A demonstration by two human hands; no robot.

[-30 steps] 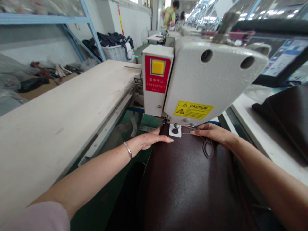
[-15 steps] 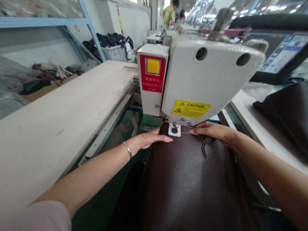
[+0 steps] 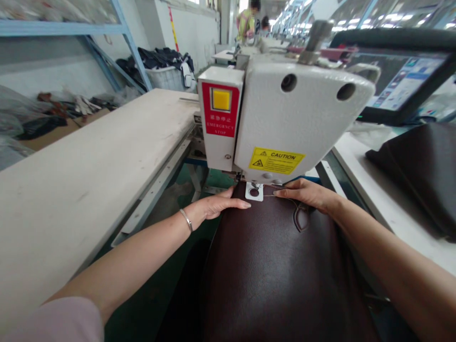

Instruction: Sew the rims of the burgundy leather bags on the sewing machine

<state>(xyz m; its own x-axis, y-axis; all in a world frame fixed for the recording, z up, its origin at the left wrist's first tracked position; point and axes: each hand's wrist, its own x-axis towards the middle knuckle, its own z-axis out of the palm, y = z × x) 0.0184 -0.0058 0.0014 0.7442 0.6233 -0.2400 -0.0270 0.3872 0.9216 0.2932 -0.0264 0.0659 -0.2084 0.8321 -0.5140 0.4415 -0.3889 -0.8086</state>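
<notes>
A dark brown leather piece [image 3: 263, 256] hangs toward me from beneath the head of a white sewing machine [image 3: 295, 109]. The machine's white presser plate [image 3: 254, 192], with a round hole, rests on its top edge. My left hand [image 3: 221, 204] grips the leather's left edge, thumb on top and the other fingers mostly hidden. To the right of the plate, my right hand [image 3: 308, 192] holds the upper edge, thumb lying over it. A stitch line runs near that thumb, and a small leather loop [image 3: 301, 218] lies just below the hand.
A pale tabletop [image 3: 89, 156] extends along the left. On the right table sits more dark brown leather [image 3: 420, 171], with a monitor [image 3: 406, 76] behind. An emergency-stop box [image 3: 220, 123] is fixed to the machine head. Farther back are a bin of dark cloth [image 3: 166, 76] and a person [image 3: 245, 23].
The camera view has shifted slightly, so the machine and leather appear a little farther left. Both hands keep their hold on the leather beside the presser plate.
</notes>
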